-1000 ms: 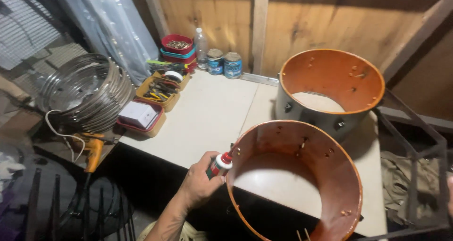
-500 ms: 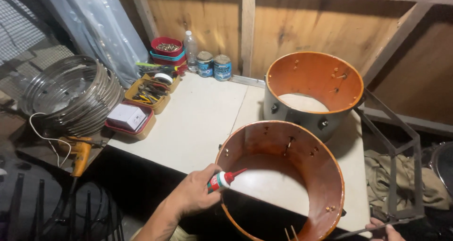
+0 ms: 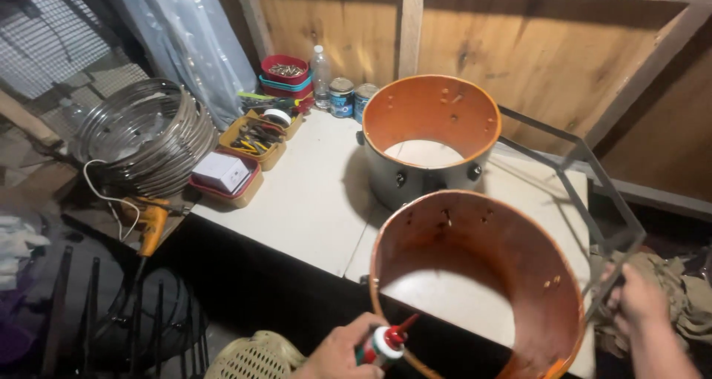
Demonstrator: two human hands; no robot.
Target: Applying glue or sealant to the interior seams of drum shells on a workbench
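Observation:
My left hand [image 3: 340, 351] grips a small glue bottle [image 3: 383, 343] with a red nozzle, its tip at the near left rim of an orange drum shell [image 3: 475, 275] standing on the white table [image 3: 311, 201]. My right hand [image 3: 639, 301] is at the right, closed on a thin dark metal frame bar [image 3: 604, 201] beside that shell. A second orange-lined drum shell [image 3: 430, 138] stands further back on the table.
Stacked metal hoops [image 3: 144, 134] lie at the left beside a yellow drill [image 3: 152, 227]. Trays of tools and screws [image 3: 256, 138], a red bowl [image 3: 285, 69], a bottle [image 3: 320, 69] and two cans [image 3: 352, 97] line the table's back left. A woven basket [image 3: 256, 357] sits below.
The view has shifted down and right. My left hand with the bottle has moved lower along the near shell's rim. My right hand has come into view on the frame bar.

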